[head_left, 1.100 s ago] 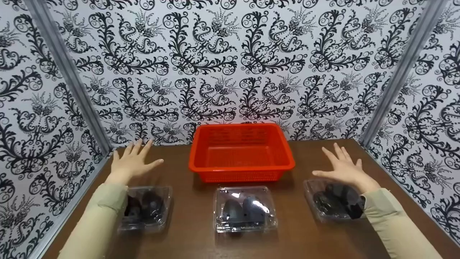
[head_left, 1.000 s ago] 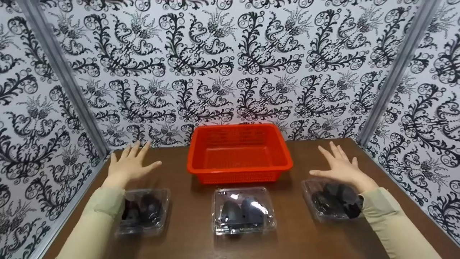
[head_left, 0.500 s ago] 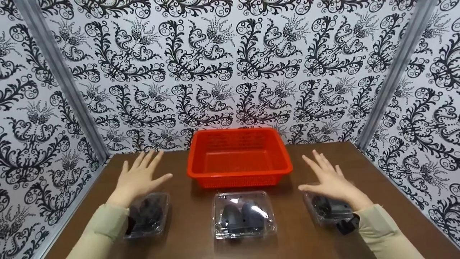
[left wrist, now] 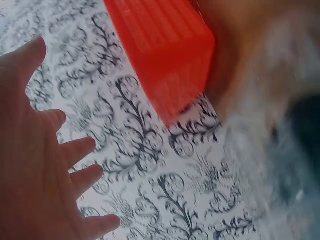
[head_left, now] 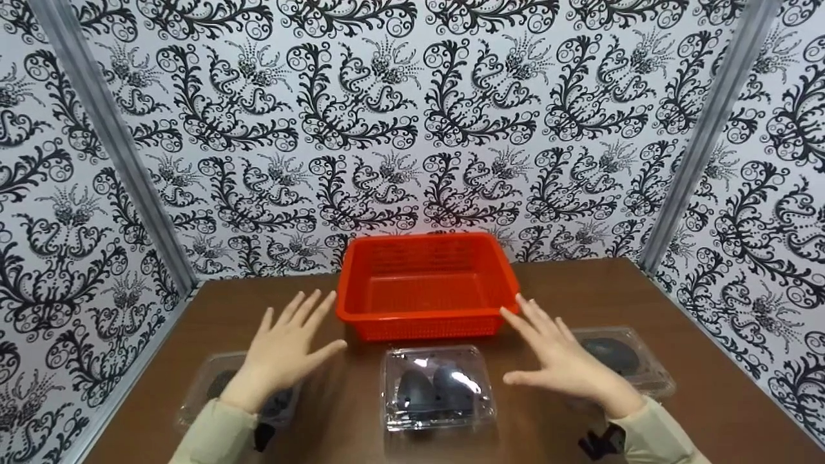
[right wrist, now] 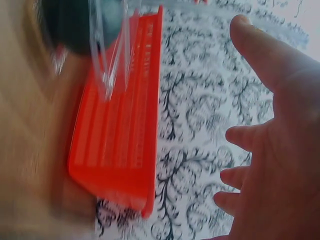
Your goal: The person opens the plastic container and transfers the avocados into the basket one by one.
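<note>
In the head view both hands hover over the table with fingers spread and nothing in them. The left hand [head_left: 281,353] is left of the middle clear box [head_left: 438,388], partly covering the left clear box [head_left: 201,386]. The right hand [head_left: 564,362] is on the other side of the middle box, left of the right clear box [head_left: 657,377]. Dark oval items show through the lids. Behind the middle box stands a red basket [head_left: 428,316]. The left wrist view shows the open left palm [left wrist: 35,170]; the right wrist view shows the open right palm [right wrist: 285,150].
The brown table [head_left: 561,280] is bounded behind by a patterned wall [head_left: 412,129], with patterned side walls left and right. Grey posts [head_left: 702,148] stand at the corners. Black pieces show by each wrist, near the sleeves.
Both hands have moved inward and nearer the person, toward the middle box. The left and right boxes are less covered. The basket and boxes appear slightly lower as the head view shifted.
</note>
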`<act>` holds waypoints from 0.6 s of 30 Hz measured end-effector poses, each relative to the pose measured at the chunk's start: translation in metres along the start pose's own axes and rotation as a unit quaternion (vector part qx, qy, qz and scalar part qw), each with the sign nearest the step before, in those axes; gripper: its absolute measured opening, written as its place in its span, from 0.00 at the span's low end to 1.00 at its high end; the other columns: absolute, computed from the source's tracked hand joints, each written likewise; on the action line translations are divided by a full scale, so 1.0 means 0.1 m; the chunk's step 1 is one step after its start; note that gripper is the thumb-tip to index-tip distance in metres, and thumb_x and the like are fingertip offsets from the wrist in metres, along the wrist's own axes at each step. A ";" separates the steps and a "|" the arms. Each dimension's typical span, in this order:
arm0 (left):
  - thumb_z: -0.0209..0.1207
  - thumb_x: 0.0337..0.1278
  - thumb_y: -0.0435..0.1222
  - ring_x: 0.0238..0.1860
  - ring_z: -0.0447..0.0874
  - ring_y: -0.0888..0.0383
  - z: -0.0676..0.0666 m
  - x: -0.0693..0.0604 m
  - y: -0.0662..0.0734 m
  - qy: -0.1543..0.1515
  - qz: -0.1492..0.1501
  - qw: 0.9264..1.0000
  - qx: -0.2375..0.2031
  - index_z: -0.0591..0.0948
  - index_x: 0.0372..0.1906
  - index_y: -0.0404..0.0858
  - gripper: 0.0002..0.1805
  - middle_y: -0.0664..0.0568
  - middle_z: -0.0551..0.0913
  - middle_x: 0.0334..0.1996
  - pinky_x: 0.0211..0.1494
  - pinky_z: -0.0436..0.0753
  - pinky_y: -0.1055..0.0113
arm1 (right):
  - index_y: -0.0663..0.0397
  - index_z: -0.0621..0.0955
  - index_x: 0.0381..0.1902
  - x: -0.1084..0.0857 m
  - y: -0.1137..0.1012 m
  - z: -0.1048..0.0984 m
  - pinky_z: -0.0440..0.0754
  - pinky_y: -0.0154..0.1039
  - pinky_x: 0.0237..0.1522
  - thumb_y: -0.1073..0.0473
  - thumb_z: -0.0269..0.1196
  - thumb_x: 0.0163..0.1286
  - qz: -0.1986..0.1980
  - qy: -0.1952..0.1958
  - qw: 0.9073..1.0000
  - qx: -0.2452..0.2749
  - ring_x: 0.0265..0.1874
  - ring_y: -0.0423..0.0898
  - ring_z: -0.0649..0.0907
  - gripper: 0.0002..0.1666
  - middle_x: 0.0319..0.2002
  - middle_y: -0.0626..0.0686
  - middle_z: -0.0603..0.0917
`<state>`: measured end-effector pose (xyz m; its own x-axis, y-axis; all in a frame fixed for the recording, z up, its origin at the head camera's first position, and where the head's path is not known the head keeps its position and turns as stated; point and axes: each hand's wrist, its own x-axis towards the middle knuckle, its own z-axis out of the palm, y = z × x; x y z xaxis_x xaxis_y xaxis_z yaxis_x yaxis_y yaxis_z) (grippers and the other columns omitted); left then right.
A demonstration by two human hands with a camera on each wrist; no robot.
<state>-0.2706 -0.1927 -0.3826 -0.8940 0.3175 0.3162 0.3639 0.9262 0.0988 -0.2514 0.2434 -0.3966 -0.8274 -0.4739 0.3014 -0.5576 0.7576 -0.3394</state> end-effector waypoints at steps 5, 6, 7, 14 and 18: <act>0.38 0.57 0.72 0.74 0.46 0.46 0.12 -0.09 0.18 0.005 0.014 1.000 -0.006 0.53 0.76 0.52 0.47 0.51 0.52 0.75 0.71 0.43 0.36 | 0.46 0.53 0.76 -0.06 -0.18 0.09 0.42 0.68 0.67 0.31 0.66 0.54 -0.029 -0.005 1.000 0.001 0.73 0.59 0.46 0.60 0.76 0.54 0.41; 0.37 0.57 0.72 0.74 0.46 0.46 0.15 -0.11 0.22 0.002 0.018 1.000 -0.004 0.53 0.76 0.52 0.47 0.52 0.52 0.75 0.70 0.44 0.36 | 0.47 0.53 0.76 -0.07 -0.20 0.11 0.43 0.68 0.67 0.33 0.67 0.54 -0.035 -0.005 0.999 0.002 0.73 0.59 0.47 0.60 0.76 0.54 0.41; 0.37 0.57 0.72 0.74 0.46 0.46 0.19 -0.14 0.25 -0.002 0.020 1.000 -0.002 0.53 0.76 0.53 0.46 0.53 0.51 0.75 0.70 0.44 0.37 | 0.47 0.54 0.76 -0.09 -0.23 0.14 0.44 0.68 0.67 0.34 0.68 0.54 -0.039 -0.004 0.999 0.003 0.73 0.59 0.48 0.60 0.76 0.54 0.41; 0.42 0.59 0.70 0.74 0.48 0.49 0.39 -0.28 0.41 0.000 0.050 0.999 -0.013 0.57 0.75 0.53 0.44 0.53 0.54 0.75 0.69 0.48 0.35 | 0.46 0.57 0.75 -0.13 -0.35 0.34 0.52 0.65 0.66 0.32 0.67 0.54 -0.078 0.002 0.997 -0.003 0.72 0.59 0.53 0.57 0.76 0.53 0.47; 0.46 0.60 0.67 0.74 0.51 0.47 0.45 -0.30 0.47 -0.003 0.070 0.997 -0.023 0.56 0.76 0.55 0.42 0.53 0.56 0.74 0.68 0.51 0.34 | 0.46 0.59 0.75 -0.08 -0.39 0.45 0.54 0.65 0.65 0.33 0.67 0.55 -0.098 -0.010 0.995 -0.003 0.72 0.61 0.54 0.56 0.76 0.55 0.47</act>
<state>-0.2383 -0.1491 -0.4302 -0.8350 0.4448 0.3240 0.4968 0.8625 0.0963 -0.2266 0.1975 -0.4262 -0.7033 -0.6224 0.3436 -0.7087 0.6517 -0.2701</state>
